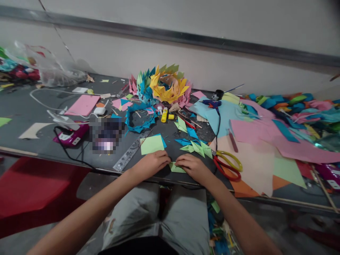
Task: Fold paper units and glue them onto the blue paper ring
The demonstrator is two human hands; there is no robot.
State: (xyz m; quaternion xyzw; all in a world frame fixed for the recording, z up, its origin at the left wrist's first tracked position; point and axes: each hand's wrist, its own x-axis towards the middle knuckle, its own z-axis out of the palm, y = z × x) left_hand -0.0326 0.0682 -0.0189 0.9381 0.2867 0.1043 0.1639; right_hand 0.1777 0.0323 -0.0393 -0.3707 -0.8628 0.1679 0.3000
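A small piece of light green paper, folded into a narrow shape, lies near the table's front edge between my hands. My left hand has its fingers closed at the paper's left end. Bent fingers of my right hand press on its right end and cover that part. Just behind are a square green sheet over a blue one, and folded green pointed pieces beside blue ones. Scissors with red and yellow handles lie right of my right hand.
A clear ruler lies left of my hands. Farther back stand a blue paper ring, a yellow folded-paper ring and a glue stick. A glue gun trails a black cable. Large paper sheets cover the right side.
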